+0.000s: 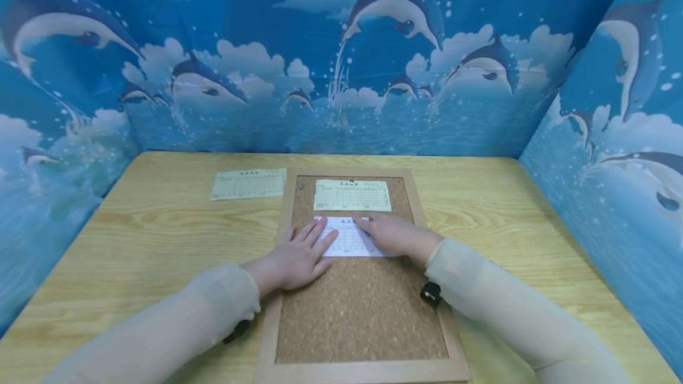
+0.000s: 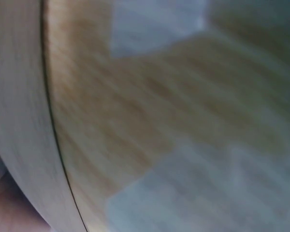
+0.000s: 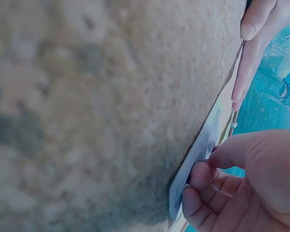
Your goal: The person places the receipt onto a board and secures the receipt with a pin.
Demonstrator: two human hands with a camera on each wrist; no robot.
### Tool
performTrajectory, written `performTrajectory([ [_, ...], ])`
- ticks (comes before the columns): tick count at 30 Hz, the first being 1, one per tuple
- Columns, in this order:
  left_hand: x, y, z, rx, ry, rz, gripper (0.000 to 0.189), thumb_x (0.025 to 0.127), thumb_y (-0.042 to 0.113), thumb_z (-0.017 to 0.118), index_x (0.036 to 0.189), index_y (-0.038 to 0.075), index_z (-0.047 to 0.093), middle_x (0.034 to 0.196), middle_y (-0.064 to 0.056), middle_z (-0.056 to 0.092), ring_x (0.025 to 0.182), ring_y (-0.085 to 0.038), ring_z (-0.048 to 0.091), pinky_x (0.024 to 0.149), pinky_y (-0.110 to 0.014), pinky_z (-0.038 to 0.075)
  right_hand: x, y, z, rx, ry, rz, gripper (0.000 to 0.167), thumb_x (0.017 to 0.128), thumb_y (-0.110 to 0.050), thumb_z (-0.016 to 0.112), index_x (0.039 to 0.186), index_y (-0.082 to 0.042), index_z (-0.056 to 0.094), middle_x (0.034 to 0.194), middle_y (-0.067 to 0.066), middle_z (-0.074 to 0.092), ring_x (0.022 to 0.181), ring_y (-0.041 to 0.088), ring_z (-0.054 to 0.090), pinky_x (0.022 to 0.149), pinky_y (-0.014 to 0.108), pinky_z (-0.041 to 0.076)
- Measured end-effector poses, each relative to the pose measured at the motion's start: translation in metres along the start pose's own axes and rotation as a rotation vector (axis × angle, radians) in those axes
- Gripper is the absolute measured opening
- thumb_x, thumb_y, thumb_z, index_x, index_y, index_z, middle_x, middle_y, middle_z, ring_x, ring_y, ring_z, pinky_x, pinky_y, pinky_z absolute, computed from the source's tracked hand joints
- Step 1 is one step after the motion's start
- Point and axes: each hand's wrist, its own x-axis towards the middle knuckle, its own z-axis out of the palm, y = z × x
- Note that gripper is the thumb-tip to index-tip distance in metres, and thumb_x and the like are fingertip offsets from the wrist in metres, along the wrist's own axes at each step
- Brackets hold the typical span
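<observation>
A white printed form slip lies on the cork board. My left hand rests flat over its left edge, fingers spread and touching paper and cork. At the slip's top middle, my right hand has curled fingers. In the right wrist view the right hand brings thumb and fingertips together at the paper, pinching what looks like a small pushpin, mostly hidden by the fingers. Above, a pale green form slip hangs from a pin at its top edge.
Another pale green slip lies on the wooden table, left of the board's wooden frame. A small grey pin sits near the board's upper left corner. Blue dolphin-print curtains enclose the back and sides.
</observation>
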Motion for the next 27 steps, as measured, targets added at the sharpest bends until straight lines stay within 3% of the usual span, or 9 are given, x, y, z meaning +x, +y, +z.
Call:
performTrajectory([
  [9, 0.0, 0.0, 0.001, 0.013, 0.008, -0.006, 0.06, 0.099, 0.051, 0.021, 0.151, 0.023, 0.011, 0.156, -0.01, -0.002, 0.141, -0.026, 0.0, 0.108, -0.057, 0.004, 0.006, -0.004, -0.009, -0.007, -0.066, 0.069, 0.043, 0.102, -0.021, 0.034, 0.146, -0.023, 0.032, 0.135, 0.011, 0.05, 0.121, 0.027, 0.049, 0.097, 0.042, 0.04],
  [16, 0.0, -0.001, 0.001, -0.016, 0.015, 0.01, 0.06, 0.099, 0.05, 0.023, 0.151, 0.023, 0.011, 0.156, -0.011, -0.002, 0.141, -0.028, 0.001, 0.107, -0.059, 0.004, 0.006, 0.002, -0.013, 0.109, -0.129, 0.088, 0.047, 0.101, -0.02, 0.037, 0.146, -0.027, 0.029, 0.139, 0.012, 0.046, 0.121, 0.028, 0.048, 0.097, 0.043, 0.039],
  [22, 0.004, -0.006, 0.008, -0.012, 0.057, 0.019, 0.06, 0.099, 0.051, 0.02, 0.151, 0.024, 0.011, 0.156, -0.01, -0.004, 0.141, -0.028, -0.004, 0.107, -0.058, 0.002, -0.004, 0.013, -0.007, 0.162, -0.067, 0.064, 0.048, 0.101, -0.023, 0.038, 0.148, -0.026, 0.027, 0.141, 0.007, 0.044, 0.122, 0.025, 0.048, 0.096, 0.041, 0.041],
  [25, 0.005, -0.007, 0.013, -0.003, 0.081, 0.022, 0.061, 0.098, 0.053, 0.018, 0.151, 0.024, 0.011, 0.156, -0.009, -0.004, 0.141, -0.028, -0.007, 0.107, -0.058, 0.002, -0.014, 0.017, -0.004, 0.115, -0.042, 0.055, 0.049, 0.1, -0.026, 0.042, 0.147, -0.019, 0.031, 0.124, 0.013, 0.058, 0.101, 0.025, 0.06, 0.082, 0.039, 0.047],
  [27, 0.005, -0.007, 0.013, 0.002, 0.083, 0.016, 0.061, 0.098, 0.054, 0.017, 0.151, 0.025, 0.011, 0.155, -0.008, -0.006, 0.141, -0.028, -0.008, 0.107, -0.059, 0.002, -0.02, 0.018, -0.003, 0.088, -0.047, 0.064, 0.05, 0.099, -0.027, 0.044, 0.146, -0.016, 0.032, 0.1, 0.015, 0.065, 0.078, 0.023, 0.061, 0.067, 0.036, 0.048],
])
